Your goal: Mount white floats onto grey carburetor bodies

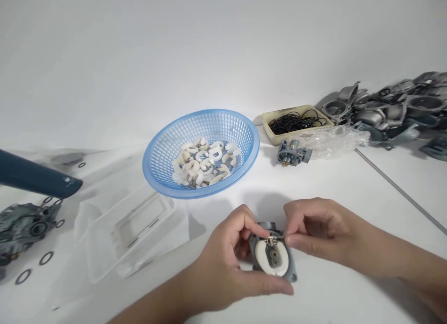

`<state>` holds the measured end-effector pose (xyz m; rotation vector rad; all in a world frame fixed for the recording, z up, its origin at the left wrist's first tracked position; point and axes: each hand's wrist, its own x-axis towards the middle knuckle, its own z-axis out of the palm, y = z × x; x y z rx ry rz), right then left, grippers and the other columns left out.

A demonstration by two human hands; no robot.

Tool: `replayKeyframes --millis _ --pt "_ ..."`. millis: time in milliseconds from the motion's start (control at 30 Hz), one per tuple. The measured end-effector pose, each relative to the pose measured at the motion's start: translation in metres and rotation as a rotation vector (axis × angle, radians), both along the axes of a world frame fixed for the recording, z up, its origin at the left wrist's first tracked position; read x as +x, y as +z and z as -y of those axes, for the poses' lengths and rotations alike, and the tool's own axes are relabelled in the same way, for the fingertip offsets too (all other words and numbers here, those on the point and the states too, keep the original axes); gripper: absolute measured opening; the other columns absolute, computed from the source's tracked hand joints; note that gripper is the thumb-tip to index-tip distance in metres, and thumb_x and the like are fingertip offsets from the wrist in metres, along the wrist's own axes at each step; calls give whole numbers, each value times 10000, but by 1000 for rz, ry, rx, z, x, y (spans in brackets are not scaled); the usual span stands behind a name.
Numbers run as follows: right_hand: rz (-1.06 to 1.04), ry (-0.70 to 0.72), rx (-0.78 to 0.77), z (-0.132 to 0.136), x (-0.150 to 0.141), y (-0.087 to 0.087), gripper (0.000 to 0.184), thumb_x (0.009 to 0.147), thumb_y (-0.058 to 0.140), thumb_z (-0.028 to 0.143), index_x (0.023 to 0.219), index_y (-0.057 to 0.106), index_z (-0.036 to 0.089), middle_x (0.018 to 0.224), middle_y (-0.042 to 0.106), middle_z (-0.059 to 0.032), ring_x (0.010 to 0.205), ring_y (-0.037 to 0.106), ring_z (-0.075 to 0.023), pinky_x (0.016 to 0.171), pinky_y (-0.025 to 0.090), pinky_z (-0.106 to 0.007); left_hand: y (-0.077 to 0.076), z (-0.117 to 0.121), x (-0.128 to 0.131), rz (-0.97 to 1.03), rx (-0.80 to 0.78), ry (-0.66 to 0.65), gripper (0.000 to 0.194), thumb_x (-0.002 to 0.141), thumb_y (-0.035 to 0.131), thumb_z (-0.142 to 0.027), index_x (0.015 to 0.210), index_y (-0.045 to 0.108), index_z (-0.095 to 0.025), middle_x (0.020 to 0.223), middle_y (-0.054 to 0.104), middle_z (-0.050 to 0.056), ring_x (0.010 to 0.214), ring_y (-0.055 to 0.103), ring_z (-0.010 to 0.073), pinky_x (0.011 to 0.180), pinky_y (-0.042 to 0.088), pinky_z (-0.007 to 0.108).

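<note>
My left hand (237,263) is closed around a grey metal carburetor body (292,268), its open face turned up. Inside that body sits a white U-shaped float (281,263) with a small metal hinge (271,240) at its far end. The left index fingertip rests beside the hinge, while the thumb lies along the near side. At the hinge's right, my right hand (314,226) pinches a thin metal pin (280,237) between thumb and index finger. Its far end meets the hinge; how deep it sits I cannot tell.
A blue plastic basket (150,172) holds several white floats. Behind stand a cream tray (277,138) of black rubber rings, another carburetor (294,152) and clear plastic wrap (331,142). Metal bowls (394,110) pile up right, near a thin rod (401,190). Left are a clear container (101,249) and carburetors (26,228).
</note>
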<state>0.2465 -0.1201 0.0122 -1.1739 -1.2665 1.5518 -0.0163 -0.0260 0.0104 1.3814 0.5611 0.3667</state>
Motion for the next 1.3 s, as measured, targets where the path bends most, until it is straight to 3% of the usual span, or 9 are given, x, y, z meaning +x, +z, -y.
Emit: replayKeyframes --millis 300,600,833,1033,1300 --pt "57 -107 80 -1 1 -4 252 1042 936 455 937 843 246 919 654 -8 787 605 -166 694 467 -300 -7 3 -2 94 170 83 657 697 1160 -256 1015 586 -233 988 559 -55 723 511 72 626 429 222" --pt "-14 -131 -11 0 -2 -10 339 1031 943 512 964 769 229 862 640 8 755 557 -157 667 428 -285 -11 3 0 168 270 138 590 724 1152 -258 1031 648 -245 984 568 -50 719 558 85 626 475 223" --pt "-74 -108 -64 -2 2 -4 312 998 995 433 979 767 221 834 743 5 785 648 -156 711 505 -245 -10 -2 -1 205 557 183 504 766 1135 -302 1076 742 -241 923 609 -26 742 599 122 666 496 247" --pt "-153 -105 -96 -5 0 0 306 945 1046 391 960 804 204 827 766 -2 785 661 -159 731 536 -241 -12 1 -3 190 450 162 492 793 1081 -235 1130 725 -272 997 610 -11 756 616 128 647 533 248" --pt "-155 -86 -106 -3 -1 2 331 930 1055 419 960 812 195 859 751 -9 818 664 -173 752 533 -257 -9 8 3 216 551 208 562 712 895 -65 1169 644 -274 990 593 -23 725 585 118 630 524 256"
